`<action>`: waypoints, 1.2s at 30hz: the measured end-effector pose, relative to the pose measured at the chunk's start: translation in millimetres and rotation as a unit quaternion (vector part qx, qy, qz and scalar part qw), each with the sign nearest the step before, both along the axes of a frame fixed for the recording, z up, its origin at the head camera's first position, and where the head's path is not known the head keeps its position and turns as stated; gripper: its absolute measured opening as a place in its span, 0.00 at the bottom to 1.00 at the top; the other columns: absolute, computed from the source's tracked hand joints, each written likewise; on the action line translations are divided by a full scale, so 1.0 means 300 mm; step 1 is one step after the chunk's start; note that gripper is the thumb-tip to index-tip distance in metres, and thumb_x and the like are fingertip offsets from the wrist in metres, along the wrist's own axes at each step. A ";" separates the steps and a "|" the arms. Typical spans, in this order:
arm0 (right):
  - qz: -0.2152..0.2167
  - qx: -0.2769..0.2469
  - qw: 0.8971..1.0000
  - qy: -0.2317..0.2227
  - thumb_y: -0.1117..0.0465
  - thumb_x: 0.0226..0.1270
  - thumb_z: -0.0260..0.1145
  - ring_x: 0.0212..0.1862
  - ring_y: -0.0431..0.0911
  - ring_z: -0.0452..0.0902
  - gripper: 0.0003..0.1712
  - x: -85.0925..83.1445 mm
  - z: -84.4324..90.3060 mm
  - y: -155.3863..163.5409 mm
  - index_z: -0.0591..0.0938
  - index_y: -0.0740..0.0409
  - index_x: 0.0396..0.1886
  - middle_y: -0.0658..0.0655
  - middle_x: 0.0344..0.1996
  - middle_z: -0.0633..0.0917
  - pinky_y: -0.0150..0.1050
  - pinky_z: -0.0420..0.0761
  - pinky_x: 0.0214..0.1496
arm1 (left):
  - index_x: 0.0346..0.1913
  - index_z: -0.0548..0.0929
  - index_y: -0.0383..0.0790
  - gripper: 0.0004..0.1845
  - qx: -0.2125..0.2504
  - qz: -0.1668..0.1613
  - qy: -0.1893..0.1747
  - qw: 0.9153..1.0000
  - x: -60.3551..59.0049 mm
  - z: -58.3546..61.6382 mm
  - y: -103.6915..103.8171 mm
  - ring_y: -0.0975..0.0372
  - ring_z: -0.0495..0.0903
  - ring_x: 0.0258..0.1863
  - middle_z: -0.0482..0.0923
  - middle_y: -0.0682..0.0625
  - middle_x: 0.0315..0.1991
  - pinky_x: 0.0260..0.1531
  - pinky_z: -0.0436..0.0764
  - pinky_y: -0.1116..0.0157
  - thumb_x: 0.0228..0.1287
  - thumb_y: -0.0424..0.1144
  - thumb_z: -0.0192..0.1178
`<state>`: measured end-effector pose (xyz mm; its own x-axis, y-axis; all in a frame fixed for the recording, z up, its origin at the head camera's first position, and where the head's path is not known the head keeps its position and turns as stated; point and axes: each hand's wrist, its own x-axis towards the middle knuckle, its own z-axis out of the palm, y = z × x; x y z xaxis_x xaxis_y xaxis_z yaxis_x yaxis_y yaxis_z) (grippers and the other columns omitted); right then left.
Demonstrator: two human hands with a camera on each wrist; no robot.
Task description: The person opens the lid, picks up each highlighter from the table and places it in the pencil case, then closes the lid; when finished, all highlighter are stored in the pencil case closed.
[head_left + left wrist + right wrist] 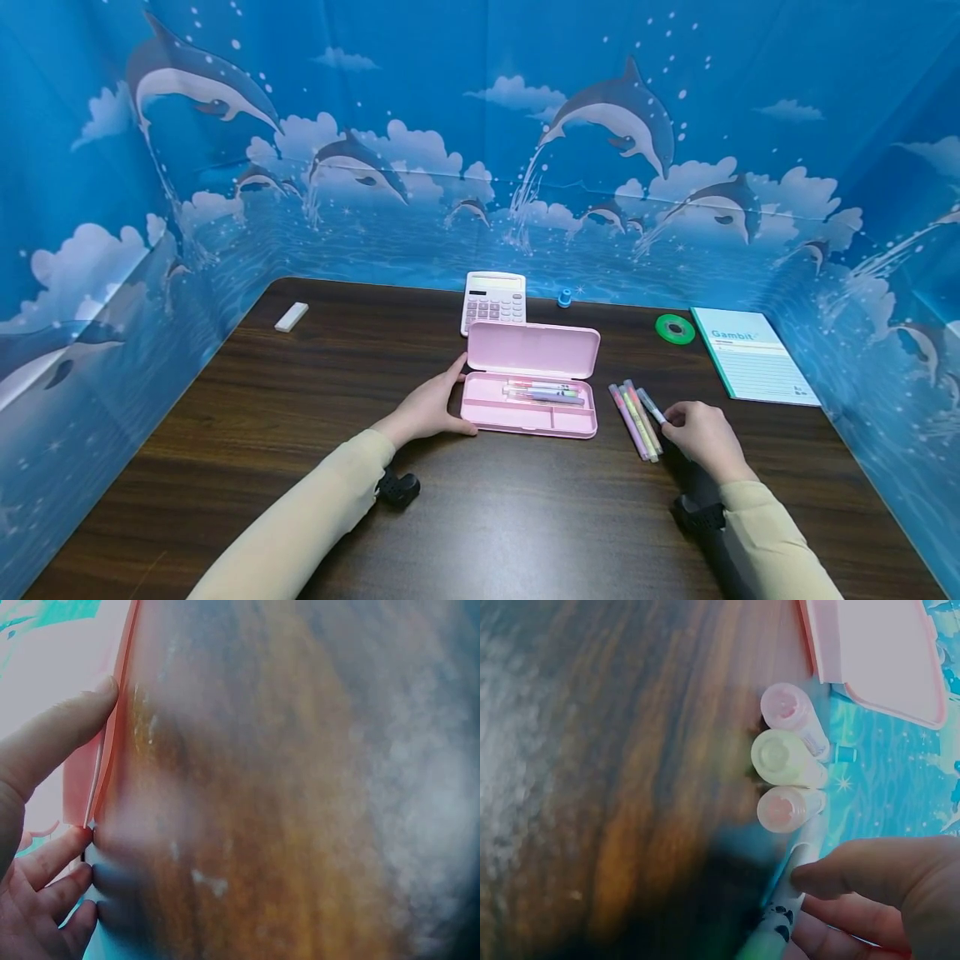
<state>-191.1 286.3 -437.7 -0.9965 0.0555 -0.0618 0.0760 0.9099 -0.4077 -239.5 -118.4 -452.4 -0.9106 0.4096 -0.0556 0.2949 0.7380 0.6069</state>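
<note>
A pink pencil case point(528, 423) lies on the table with its lid point(534, 350) raised, several pens point(543, 392) in its long upper compartment. My left hand point(429, 406) grips the case's left end, thumb at the front corner and fingers toward the hinge. In the left wrist view the thumb point(71, 724) presses along the pink edge. To the right of the case lie three markers point(636, 422) side by side, pink, yellow and peach. Beside them my right hand point(705, 437) pinches a white marker point(781, 915) with dark paw-like prints, its far end tilted toward the others.
Behind the lid stands a calculator point(495, 300), with a small blue object point(564, 297) to its right. A white eraser-like block point(292, 317) lies far left. A green tape roll point(675, 329) and a notepad point(753, 354) sit at the back right, before a dolphin-print curtain point(420, 233).
</note>
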 end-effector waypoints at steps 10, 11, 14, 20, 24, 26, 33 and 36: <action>-0.006 0.008 0.998 0.066 0.66 0.54 0.65 0.26 0.48 0.70 0.07 0.004 -0.005 -0.001 0.82 0.66 0.33 0.56 0.24 0.79 0.40 0.69 0.28 | 0.76 0.42 0.42 0.66 0.000 0.001 0.001 1.000 0.001 0.000 -0.002 0.53 0.64 0.67 0.68 0.45 0.66 0.65 0.62 0.52 0.41 0.53 0.76; -0.005 0.009 0.997 0.073 0.66 0.54 0.65 0.27 0.48 0.70 0.07 0.004 -0.003 -0.005 0.82 0.66 0.33 0.56 0.24 0.79 0.40 0.69 0.28 | 0.76 0.42 0.42 0.66 0.000 0.001 0.001 1.000 0.001 0.000 -0.002 0.53 0.64 0.67 0.68 0.45 0.66 0.65 0.62 0.52 0.41 0.53 0.76; -0.001 0.011 0.996 0.094 0.66 0.54 0.66 0.28 0.48 0.70 0.07 0.003 0.004 -0.018 0.83 0.65 0.33 0.57 0.25 0.79 0.42 0.70 0.30 | 0.76 0.42 0.41 0.65 0.000 -0.002 0.002 1.000 0.001 -0.001 -0.002 0.53 0.64 0.67 0.68 0.45 0.66 0.65 0.63 0.52 0.41 0.53 0.76; 0.019 0.009 0.993 0.115 0.66 0.54 0.67 0.30 0.49 0.71 0.07 0.002 0.024 -0.060 0.83 0.64 0.33 0.58 0.28 0.80 0.45 0.73 0.32 | 0.76 0.42 0.42 0.65 0.002 -0.003 0.000 1.000 0.002 0.003 -0.001 0.53 0.64 0.67 0.68 0.45 0.66 0.65 0.62 0.52 0.42 0.53 0.76; 0.032 0.011 0.993 0.113 0.65 0.54 0.69 0.30 0.48 0.71 0.09 0.001 0.028 -0.095 0.84 0.63 0.35 0.59 0.30 0.81 0.45 0.75 0.33 | 0.76 0.42 0.41 0.65 0.002 -0.003 0.000 1.000 0.001 0.003 -0.001 0.53 0.64 0.67 0.68 0.45 0.66 0.65 0.62 0.52 0.42 0.53 0.76; 0.037 0.012 0.993 0.110 0.65 0.53 0.70 0.30 0.48 0.71 0.09 -0.001 0.028 -0.114 0.84 0.62 0.35 0.59 0.30 0.81 0.45 0.75 0.32 | 0.76 0.42 0.41 0.65 0.000 -0.002 0.000 1.000 0.001 0.004 -0.001 0.53 0.64 0.67 0.68 0.45 0.66 0.65 0.62 0.52 0.42 0.53 0.76; 0.072 0.011 0.990 0.117 0.64 0.53 0.71 0.29 0.47 0.71 0.07 -0.011 0.021 -0.183 0.84 0.58 0.33 0.55 0.28 0.80 0.40 0.74 0.27 | 0.76 0.42 0.43 0.65 0.003 -0.003 -0.003 1.000 0.004 0.006 0.000 0.53 0.64 0.67 0.68 0.45 0.66 0.66 0.62 0.52 0.42 0.53 0.76; 0.090 0.015 0.988 0.128 0.64 0.53 0.71 0.31 0.48 0.74 0.06 -0.019 0.016 -0.216 0.84 0.57 0.32 0.55 0.28 0.81 0.42 0.77 0.29 | 0.76 0.42 0.43 0.65 0.003 -0.003 -0.003 1.000 0.003 0.006 0.000 0.53 0.64 0.67 0.68 0.45 0.66 0.66 0.62 0.52 0.42 0.53 0.76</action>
